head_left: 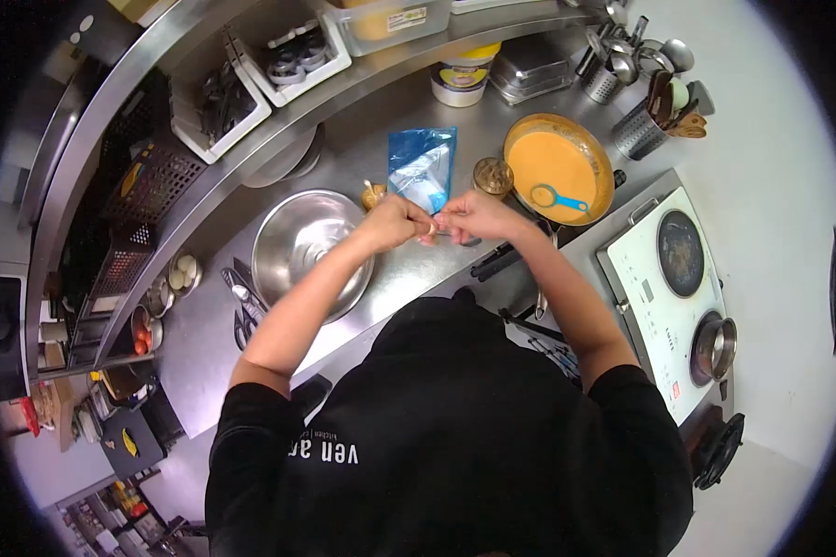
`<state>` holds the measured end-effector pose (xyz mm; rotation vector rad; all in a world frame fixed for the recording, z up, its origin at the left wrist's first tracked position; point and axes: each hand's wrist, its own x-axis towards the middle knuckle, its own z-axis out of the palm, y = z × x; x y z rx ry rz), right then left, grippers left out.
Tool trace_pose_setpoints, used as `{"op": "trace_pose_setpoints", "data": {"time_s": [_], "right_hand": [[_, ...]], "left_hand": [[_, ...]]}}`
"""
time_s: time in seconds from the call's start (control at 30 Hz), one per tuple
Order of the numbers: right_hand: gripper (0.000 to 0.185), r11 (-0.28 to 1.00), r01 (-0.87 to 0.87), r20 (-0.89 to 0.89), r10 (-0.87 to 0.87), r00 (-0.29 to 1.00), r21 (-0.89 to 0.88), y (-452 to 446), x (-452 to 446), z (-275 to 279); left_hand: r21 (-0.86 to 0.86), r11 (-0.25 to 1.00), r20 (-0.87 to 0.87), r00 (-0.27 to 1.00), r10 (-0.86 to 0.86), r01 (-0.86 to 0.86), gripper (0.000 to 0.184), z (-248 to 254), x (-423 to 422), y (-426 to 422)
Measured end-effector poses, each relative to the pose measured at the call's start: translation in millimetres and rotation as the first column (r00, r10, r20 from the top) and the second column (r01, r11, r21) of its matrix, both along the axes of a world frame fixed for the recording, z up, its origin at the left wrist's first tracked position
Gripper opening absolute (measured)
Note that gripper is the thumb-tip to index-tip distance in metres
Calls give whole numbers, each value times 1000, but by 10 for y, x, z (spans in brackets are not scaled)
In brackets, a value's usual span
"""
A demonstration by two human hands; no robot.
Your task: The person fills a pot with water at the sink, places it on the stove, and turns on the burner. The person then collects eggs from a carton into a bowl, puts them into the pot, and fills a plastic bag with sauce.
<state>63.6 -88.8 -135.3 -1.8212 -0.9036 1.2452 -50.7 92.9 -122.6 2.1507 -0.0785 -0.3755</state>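
Both hands meet over the steel counter, just below a blue and clear plastic bag [422,165]. My left hand [395,223] is closed in a pinch, and my right hand [476,218] pinches close against it. What lies between the fingertips is too small to make out. To the left of them is a large steel bowl [293,243]. A small jar [372,195] stands behind my left hand, and a glass jar [492,176] behind my right. A pan of orange sauce [557,158] with a blue spoon [557,198] in it is at the right.
A white induction cooker [655,306] stands at the right. Scissors and tools [241,302] lie left of the bowl. Behind are a white tub [460,79] and utensil holders [638,135]. A steel shelf [316,97] curves overhead on the left.
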Motion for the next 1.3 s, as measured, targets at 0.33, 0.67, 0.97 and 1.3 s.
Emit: {"op": "trace_pose_setpoints", "data": {"time_s": [0.33, 0.67, 0.97, 1.3], "right_hand": [[25, 972, 12, 495, -129, 859, 233, -99, -542, -1228], [19, 776, 532, -648, -602, 466, -339, 5, -522, -1410], [30, 892, 284, -171, -237, 956, 351, 88, -780, -1441], [26, 919, 45, 493, -250, 833, 391, 132, -815, -1514]], "left_hand": [[-423, 423, -160, 526, 835, -801, 38, -1561, -339, -479], [78, 907, 298, 878, 375, -414, 66, -1594, -578, -302], [26, 772, 34, 772, 635, -635, 54, -1680, -534, -379], [-196, 618, -226, 649, 727, -761, 40, -2090, -524, -317]]}}
